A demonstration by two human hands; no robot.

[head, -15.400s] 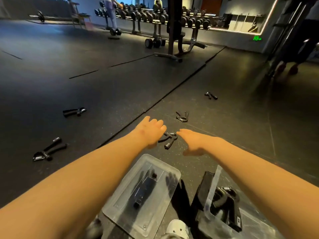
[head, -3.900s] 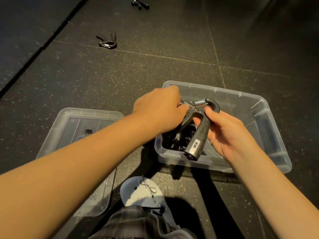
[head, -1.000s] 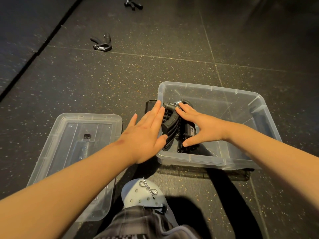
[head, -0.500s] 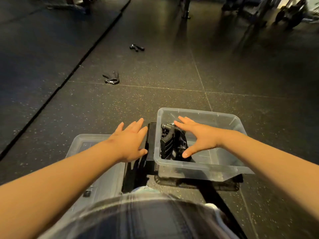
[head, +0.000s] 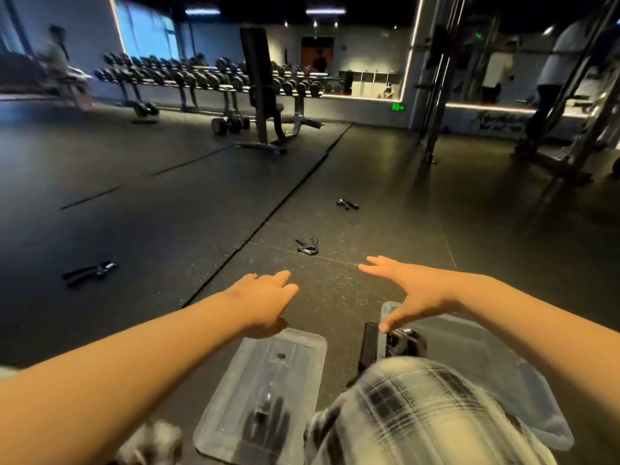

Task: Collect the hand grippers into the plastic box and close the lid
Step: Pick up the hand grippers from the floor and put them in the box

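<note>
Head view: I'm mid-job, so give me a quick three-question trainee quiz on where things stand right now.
1. Count: how many hand grippers lie loose on the floor, outside the plastic box?
2. True or false: the lid is fitted on the plastic box.
3. Choose one: the left hand and right hand are A) both open and empty, B) each gripping a hand gripper, C) both pressing down on the lid.

Key
1. Three: the near gripper, the far gripper and the left gripper.
2. False: it lies on the floor to the left of the box.
3. A.
</note>
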